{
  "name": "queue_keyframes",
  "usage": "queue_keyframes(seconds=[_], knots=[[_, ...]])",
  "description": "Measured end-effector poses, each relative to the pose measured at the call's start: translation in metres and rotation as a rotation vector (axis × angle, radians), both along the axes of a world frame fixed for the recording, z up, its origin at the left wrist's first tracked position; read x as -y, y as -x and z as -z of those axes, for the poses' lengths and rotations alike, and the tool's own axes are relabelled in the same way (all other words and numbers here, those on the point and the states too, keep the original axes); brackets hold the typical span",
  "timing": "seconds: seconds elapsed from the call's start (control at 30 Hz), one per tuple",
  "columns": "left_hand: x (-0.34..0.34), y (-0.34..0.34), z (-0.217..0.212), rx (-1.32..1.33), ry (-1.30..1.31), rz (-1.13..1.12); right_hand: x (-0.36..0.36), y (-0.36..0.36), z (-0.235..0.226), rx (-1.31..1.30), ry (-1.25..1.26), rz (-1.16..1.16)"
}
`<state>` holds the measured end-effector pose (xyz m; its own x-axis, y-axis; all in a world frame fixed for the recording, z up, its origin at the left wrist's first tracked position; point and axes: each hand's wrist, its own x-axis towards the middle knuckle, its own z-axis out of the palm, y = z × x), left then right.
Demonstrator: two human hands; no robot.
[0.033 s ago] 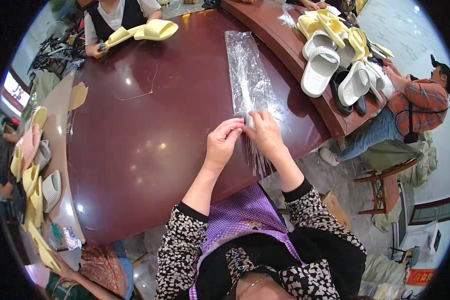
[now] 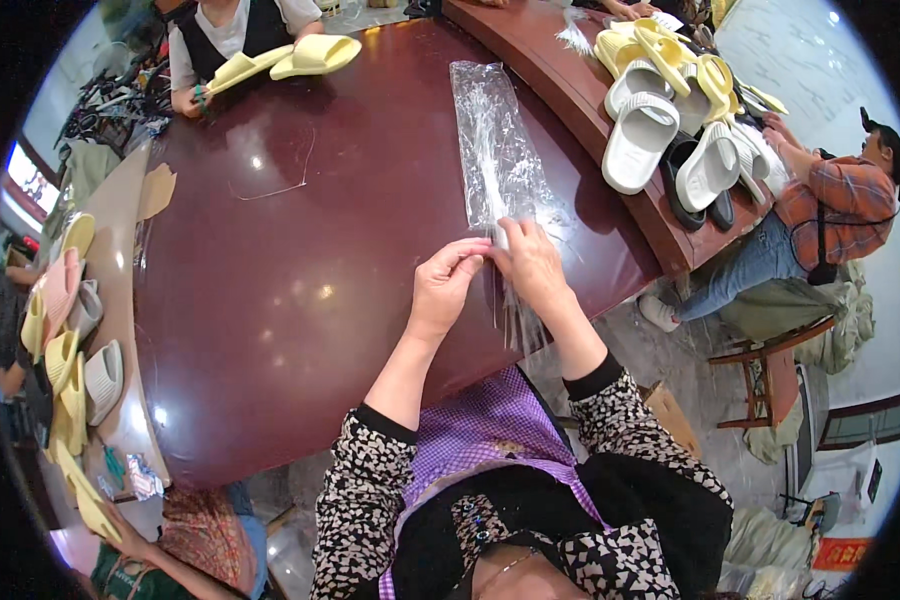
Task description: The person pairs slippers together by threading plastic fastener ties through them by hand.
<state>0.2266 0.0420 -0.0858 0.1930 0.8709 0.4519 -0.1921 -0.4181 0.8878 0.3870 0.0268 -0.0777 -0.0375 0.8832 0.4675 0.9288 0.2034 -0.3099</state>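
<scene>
A long clear plastic bag (image 2: pixel 498 140) lies on the dark red table in front of me, with a bundle of thin whitish strands inside it. My right hand (image 2: pixel 532 268) is closed around the near end of this bundle, and loose strand ends (image 2: pixel 515 325) stick out below the palm toward the table edge. Close against it, my left hand (image 2: pixel 443 287) pinches with thumb and forefinger, its fingertips meeting those of the right. Whatever sits between the left fingertips is too small to make out.
Yellow and white slippers (image 2: pixel 640 143) are piled on a raised ledge at the right. More slippers (image 2: pixel 68 365) line a side table at the left. Across the table a co-worker holds two yellow slippers (image 2: pixel 315 55). Another person (image 2: pixel 848 205) stands at the right, near a wooden chair (image 2: pixel 760 385).
My hands stay almost in place; the right fingers shift slightly and the strand ends below them blur. The co-worker's yellow slippers tilt and move a little.
</scene>
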Motion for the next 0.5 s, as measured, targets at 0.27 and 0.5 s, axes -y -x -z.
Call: queue_keyframes(seconds=[0.27, 0.5], knots=[[-0.002, 0.01, -0.002, 0.288, 0.444, 0.311, -0.036, -0.021, 0.004, 0.008, 0.199, 0.156], [-0.002, 0.017, -0.005, 0.339, 0.517, 0.523, -0.059, -0.045, 0.01, -0.001, 0.173, 0.224]])
